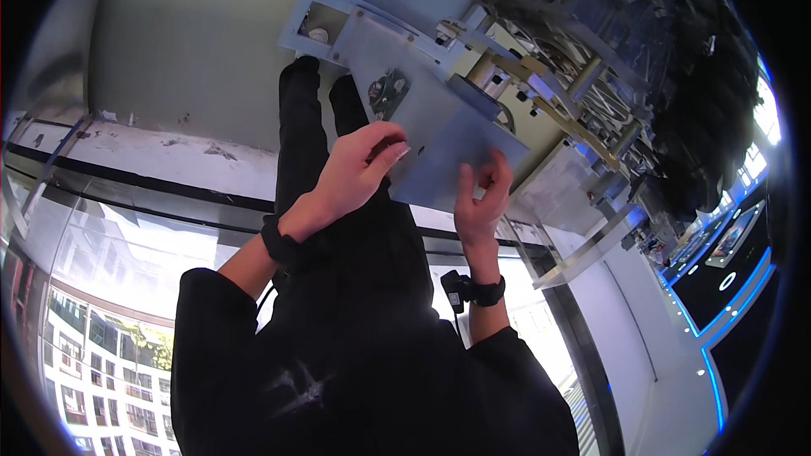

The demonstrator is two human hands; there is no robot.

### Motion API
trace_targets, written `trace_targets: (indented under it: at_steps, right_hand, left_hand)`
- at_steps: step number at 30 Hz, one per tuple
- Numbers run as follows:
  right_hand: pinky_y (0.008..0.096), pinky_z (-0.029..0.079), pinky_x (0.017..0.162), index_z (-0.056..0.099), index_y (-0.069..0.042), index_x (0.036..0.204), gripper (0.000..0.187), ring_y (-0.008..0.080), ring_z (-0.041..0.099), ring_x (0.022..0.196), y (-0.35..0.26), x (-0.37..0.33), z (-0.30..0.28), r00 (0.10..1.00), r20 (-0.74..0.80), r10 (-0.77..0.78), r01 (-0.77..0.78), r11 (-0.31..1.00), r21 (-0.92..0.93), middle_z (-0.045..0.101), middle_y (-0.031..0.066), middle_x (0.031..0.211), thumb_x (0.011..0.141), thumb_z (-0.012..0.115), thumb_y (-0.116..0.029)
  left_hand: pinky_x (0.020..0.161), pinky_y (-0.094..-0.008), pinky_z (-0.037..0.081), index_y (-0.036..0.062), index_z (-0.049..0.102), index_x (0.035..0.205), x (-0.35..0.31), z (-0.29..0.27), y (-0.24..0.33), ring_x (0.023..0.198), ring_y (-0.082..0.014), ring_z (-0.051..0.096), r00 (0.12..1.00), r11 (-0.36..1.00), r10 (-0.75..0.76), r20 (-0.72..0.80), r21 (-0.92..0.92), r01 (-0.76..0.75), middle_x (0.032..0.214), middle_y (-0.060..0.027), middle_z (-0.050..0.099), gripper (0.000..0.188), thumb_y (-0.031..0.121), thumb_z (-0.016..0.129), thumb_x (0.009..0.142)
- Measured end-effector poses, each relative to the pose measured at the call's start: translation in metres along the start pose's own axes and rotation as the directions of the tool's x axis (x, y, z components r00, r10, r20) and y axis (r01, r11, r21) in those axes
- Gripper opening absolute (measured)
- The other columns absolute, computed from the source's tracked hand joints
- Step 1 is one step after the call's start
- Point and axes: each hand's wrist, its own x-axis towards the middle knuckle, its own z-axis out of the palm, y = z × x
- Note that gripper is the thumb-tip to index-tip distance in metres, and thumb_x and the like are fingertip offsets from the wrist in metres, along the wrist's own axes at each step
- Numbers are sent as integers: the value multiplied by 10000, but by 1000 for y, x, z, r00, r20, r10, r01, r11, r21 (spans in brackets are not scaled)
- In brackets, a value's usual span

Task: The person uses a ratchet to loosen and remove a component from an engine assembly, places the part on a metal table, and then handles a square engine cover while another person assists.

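A flat grey metal plate (439,131) with a round dark fitting (389,91) juts out from a machine frame in front of me. My left hand (359,173) rests on the plate's near left side, fingers bent and thumb pressed on its surface. My right hand (481,194) grips the plate's near edge, with thumb and curled fingers closed over it. A black band is on my left wrist and a black watch (486,291) on my right. My black-clothed torso and legs fill the lower middle, and my shoes (304,67) stand just below the machine.
The machine (549,76) carries brass-coloured bars, brackets and cables to the upper right, with a pale blue frame (308,29) at its left corner. Grey floor (186,42) lies at the upper left. A glass wall (101,287) showing buildings is at the lower left, and blue-lit consoles (726,262) at the right.
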Motion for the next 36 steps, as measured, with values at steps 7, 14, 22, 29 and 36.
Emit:
trace_targets:
  at_steps: [7,14,22,29,36]
  right_hand:
    - [291,363,581,507,2,1250,574,166,428,636,-19,6,10,994,60,-94,95,995,-16,481,44,751,736,752,-62]
    - [267,319,571,519,-1,1236,545,136,386,634,-40,25,26,988,59,-140,145,985,-90,434,23,729,740,734,-62]
    - [256,293,572,511,17,1276,549,117,340,635,-40,27,23,993,77,-95,103,987,-121,377,0,725,755,676,-39]
    - [262,289,585,509,14,1283,548,121,334,647,-42,27,24,996,83,-43,55,989,-138,357,1,742,759,659,-45]
    - [267,295,580,504,8,1295,550,135,344,651,-26,19,27,992,22,-121,122,989,-83,371,16,757,769,651,-63]
  left_hand:
    - [644,-267,482,6,615,983,0,-7,-8,737,-168,607,993,994,106,46,-23,-105,866,-83,606,142,15,640,843]
    - [668,-275,500,19,655,966,13,-9,-19,771,-200,635,974,976,216,75,-38,-214,919,-83,640,158,25,672,809]
    - [660,-282,501,35,679,954,15,-4,-27,762,-206,637,964,952,265,15,-164,-259,909,-60,645,158,52,688,797]
    - [655,-278,502,40,685,936,19,-4,-29,754,-203,642,963,951,268,22,-164,-261,879,-56,648,160,57,708,779]
    - [659,-282,510,32,688,921,24,-7,-27,751,-204,645,965,959,247,85,-163,-231,875,-57,653,164,34,719,759]
